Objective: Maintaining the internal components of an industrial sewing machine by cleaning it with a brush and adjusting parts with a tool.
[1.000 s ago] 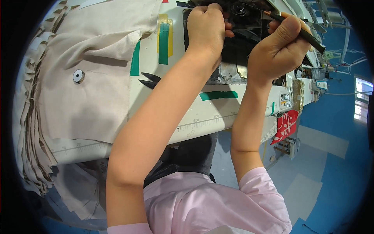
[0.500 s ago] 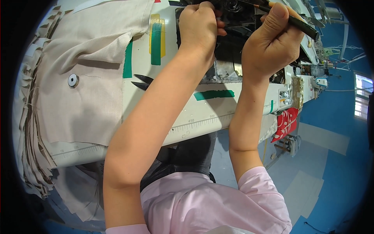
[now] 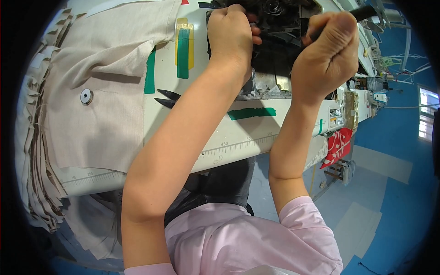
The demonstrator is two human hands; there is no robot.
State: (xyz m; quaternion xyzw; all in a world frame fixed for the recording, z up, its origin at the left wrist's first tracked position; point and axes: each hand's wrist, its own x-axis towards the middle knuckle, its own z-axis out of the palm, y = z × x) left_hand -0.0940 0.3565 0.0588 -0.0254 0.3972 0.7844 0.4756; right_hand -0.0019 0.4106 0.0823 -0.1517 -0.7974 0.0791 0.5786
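1. Here on my feed, the left arm slants from the lower edge toward the top centre, elbow bent, and the left hand (image 3: pixel 230 37) sits knuckles up at the edge of a dark opening (image 3: pixel 275 57) in the table (image 3: pixel 231 130).
2. Its fingers curl inward; I can't tell whether they pinch anything.
3. Now the right hand (image 3: pixel 327 52): forearm nearly upright in my view, wrist over the opening's right side, thumb side up, fingers wrapped tightly around a tool (image 3: pixel 365 13).
4. The tool itself: I get a dark, slim, straight handle, black or close to it, poking out beyond the fist; the fingers cover its middle.
5. Its long axis runs slantwise through the fist. The bare end points to the upper right, away from the left hand; the other end heads lower left, where I lose it against the dark opening.
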